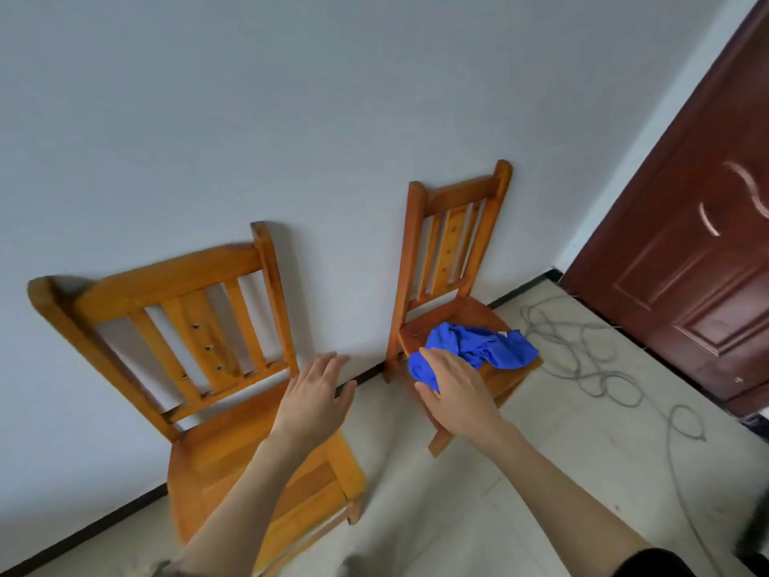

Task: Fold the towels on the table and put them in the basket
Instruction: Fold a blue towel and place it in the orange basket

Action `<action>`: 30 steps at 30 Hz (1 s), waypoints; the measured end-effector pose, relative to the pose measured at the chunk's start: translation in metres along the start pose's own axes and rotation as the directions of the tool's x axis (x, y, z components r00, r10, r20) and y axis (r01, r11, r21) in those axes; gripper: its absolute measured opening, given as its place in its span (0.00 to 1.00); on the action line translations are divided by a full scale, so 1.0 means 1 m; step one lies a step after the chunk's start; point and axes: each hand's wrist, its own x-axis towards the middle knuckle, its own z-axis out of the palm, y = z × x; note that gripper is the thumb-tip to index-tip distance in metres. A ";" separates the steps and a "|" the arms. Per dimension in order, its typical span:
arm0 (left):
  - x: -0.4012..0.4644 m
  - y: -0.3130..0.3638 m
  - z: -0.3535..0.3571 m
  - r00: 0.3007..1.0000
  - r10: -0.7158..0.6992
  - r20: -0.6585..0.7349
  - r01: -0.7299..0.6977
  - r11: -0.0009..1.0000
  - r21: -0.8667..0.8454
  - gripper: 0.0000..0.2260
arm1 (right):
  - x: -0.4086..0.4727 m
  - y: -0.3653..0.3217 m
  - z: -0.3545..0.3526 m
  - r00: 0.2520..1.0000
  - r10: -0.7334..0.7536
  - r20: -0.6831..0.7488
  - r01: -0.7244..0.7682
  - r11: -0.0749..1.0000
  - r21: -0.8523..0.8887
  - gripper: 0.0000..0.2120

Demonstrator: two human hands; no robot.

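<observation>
Now right grip [453, 395] clutching crumpled blue towel [482, 347] on chair seat [466, 316]

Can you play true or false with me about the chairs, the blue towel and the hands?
1. The blue towel lies crumpled on the seat of the right chair. True.
2. The left hand holds the towel. False: it hangs open over the left chair and holds nothing.
3. The right hand is at the near end of the towel. True.
4. The towel is already folded in a basket. False: no basket shows, and the towel is bunched up.
5. The door is bright green. False: it is dark reddish brown.
6. A grey cable lies looped on the floor by the door. True.
</observation>
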 end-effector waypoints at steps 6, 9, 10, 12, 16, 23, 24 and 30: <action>0.099 0.045 0.041 0.984 0.084 0.160 -0.085 0.996 0.000 0.19 | 0.051 0.085 -0.024 0.989 0.149 -0.014 -0.149 0.989 0.012 0.24; 0.140 0.072 0.069 0.964 0.095 0.248 -0.095 0.995 -0.012 0.19 | 0.071 0.134 -0.028 0.976 0.216 0.011 -0.217 0.976 0.029 0.23; 0.154 0.080 0.080 0.957 0.081 0.277 -0.077 0.997 -0.027 0.19 | 0.080 0.151 -0.028 0.971 0.238 0.029 -0.239 0.970 0.043 0.23; 0.188 0.095 0.106 0.948 0.052 0.315 -0.032 0.997 -0.068 0.18 | 0.103 0.190 -0.027 0.962 0.267 0.065 -0.271 0.960 0.065 0.23; 0.264 0.123 0.167 0.940 -0.027 0.340 0.055 0.996 -0.074 0.18 | 0.162 0.269 -0.019 0.959 0.249 0.132 -0.263 0.959 0.107 0.24; 0.357 0.145 0.264 0.845 -0.261 0.466 0.308 0.951 -0.025 0.18 | 0.256 0.387 0.015 0.908 0.209 0.364 -0.269 0.955 0.122 0.25; 0.367 0.142 0.277 0.832 -0.276 0.482 0.324 0.946 -0.017 0.18 | 0.269 0.402 0.024 0.892 0.215 0.396 -0.283 0.952 0.120 0.25; 0.417 0.100 0.350 0.792 -0.368 0.488 0.408 0.913 0.025 0.16 | 0.340 0.467 0.097 0.845 0.277 0.457 -0.354 0.931 0.090 0.23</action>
